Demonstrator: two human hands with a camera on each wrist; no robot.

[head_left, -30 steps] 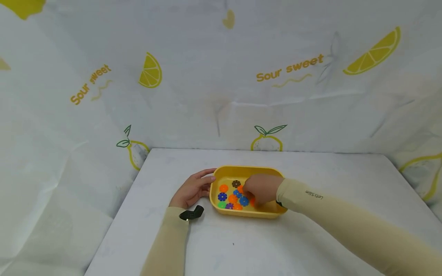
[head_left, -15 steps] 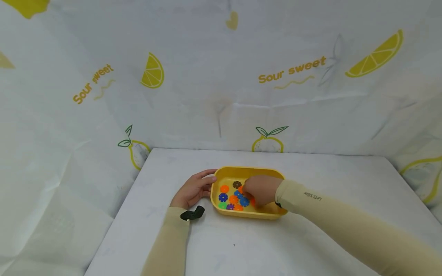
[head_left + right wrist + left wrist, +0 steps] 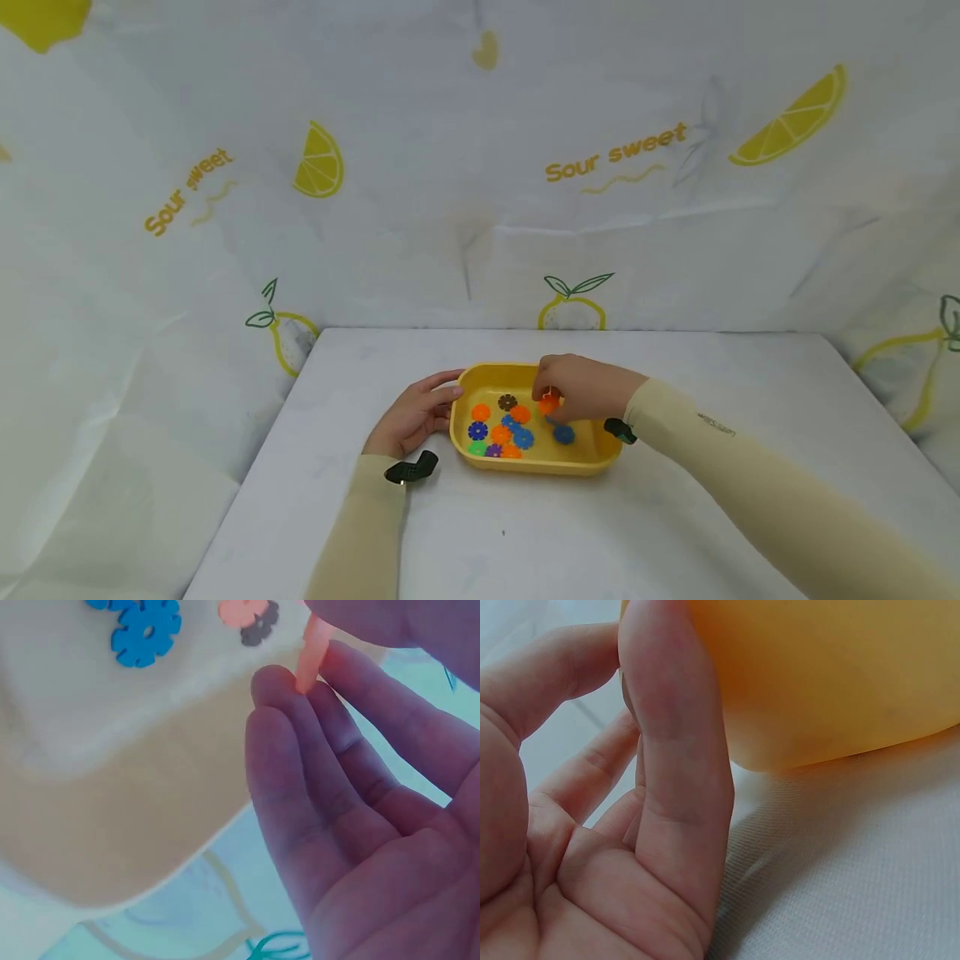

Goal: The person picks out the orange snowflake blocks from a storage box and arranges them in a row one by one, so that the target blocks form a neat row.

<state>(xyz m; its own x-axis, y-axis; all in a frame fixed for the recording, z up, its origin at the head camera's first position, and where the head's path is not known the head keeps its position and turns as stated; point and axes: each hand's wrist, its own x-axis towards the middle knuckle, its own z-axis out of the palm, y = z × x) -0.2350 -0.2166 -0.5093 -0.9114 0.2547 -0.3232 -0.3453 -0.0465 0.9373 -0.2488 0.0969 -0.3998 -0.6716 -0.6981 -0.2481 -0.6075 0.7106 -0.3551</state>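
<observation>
A yellow plastic tray (image 3: 528, 468) holds several notched snowflake building discs in different colours. My left hand (image 3: 415, 417) holds the tray's left end, the thumb at the rim and the other fingers along the outer wall, as the left wrist view also shows. Over the right half of the tray, my right hand (image 3: 581, 387) pinches an orange snowflake disc (image 3: 313, 656) between thumb and fingers; it appears nearly edge-on in the right wrist view. Below that hand lies a blue disc (image 3: 564, 434). A brown disc (image 3: 507, 402) lies toward the tray's back.
The tray stands on a white table (image 3: 487, 533). Behind it rises a white cloth backdrop (image 3: 420, 250) printed with lemons and lettering. More orange discs (image 3: 501, 434), a dark blue disc (image 3: 477, 431) and a green disc (image 3: 477, 448) lie in the left half.
My right hand has risen from the tray floor and shifted slightly right, with an orange disc now between its fingers. A blue disc has come into sight beneath it. The left hand stays put.
</observation>
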